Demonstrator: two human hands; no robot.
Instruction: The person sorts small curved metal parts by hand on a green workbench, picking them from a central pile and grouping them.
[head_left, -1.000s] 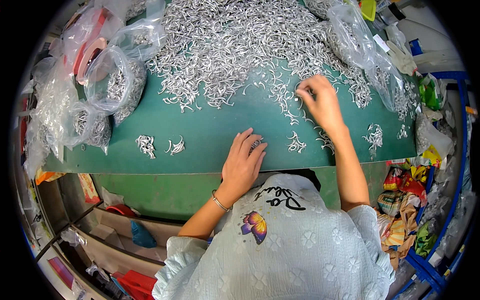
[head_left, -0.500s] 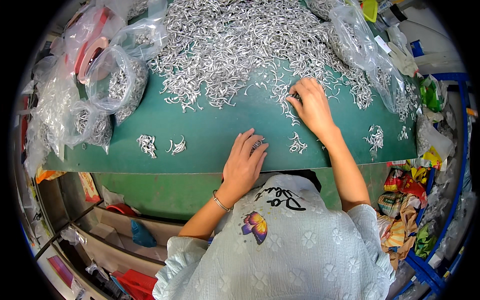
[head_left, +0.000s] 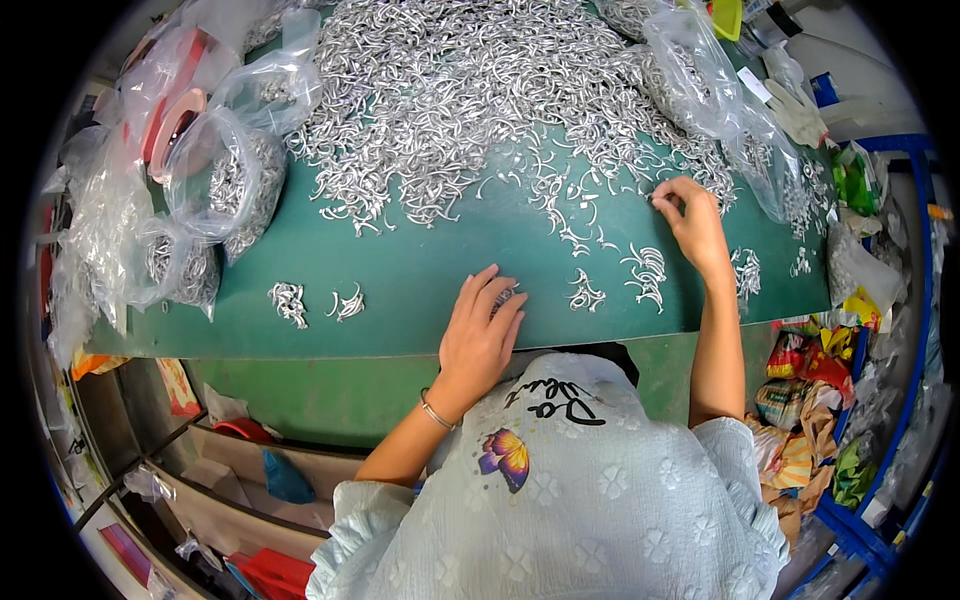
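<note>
You look down through the left fisheye on your head, over your shirt (head_left: 590,490) and toward the table (head_left: 390,265). It sits close above your hands (head_left: 476,338), wide enough to bend the table's front edge.

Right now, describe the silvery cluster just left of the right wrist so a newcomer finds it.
On the green table, look below the big silvery heap of curved pieces. Between the left hand and right forearm, find the right-side cluster, longer than its compact neighbour.
</note>
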